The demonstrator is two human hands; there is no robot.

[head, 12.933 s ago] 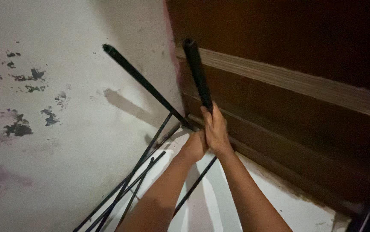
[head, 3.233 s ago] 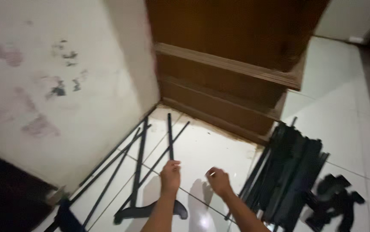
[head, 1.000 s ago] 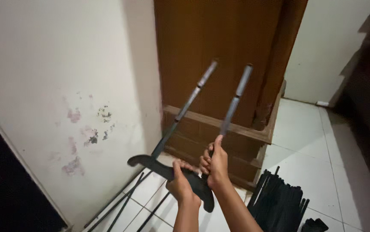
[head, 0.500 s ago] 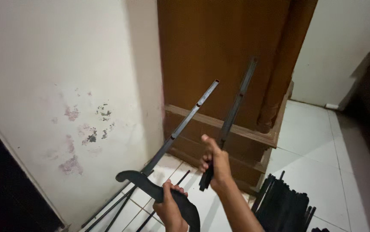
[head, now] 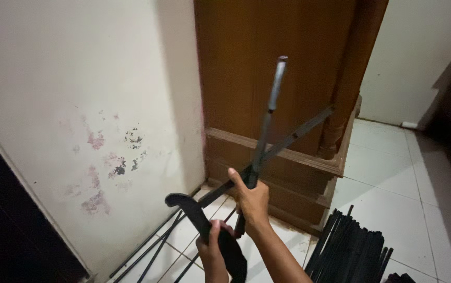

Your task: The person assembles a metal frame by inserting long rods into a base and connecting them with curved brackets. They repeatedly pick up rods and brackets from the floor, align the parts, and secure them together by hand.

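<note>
A: What's cut off nearest you?
B: Your left hand (head: 214, 246), fingers wrapped round the curved black bracket (head: 199, 222); its lower end leaves frame.
A: Right hand (head: 250, 199)?
B: Fingers closed on the grey rod (head: 265, 128), upright, crossing a 2nd bar (head: 293, 137).
A: Beyond?
B: Loose rods (head: 154, 251) vs. wall, black bundle (head: 353, 249) on floor, then wooden cabinet (head: 267, 63).

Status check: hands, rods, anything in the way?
Left hand grips curved black foot. Right hand grips upright rod, crossing second rod. Wooden cabinet close behind.
</note>
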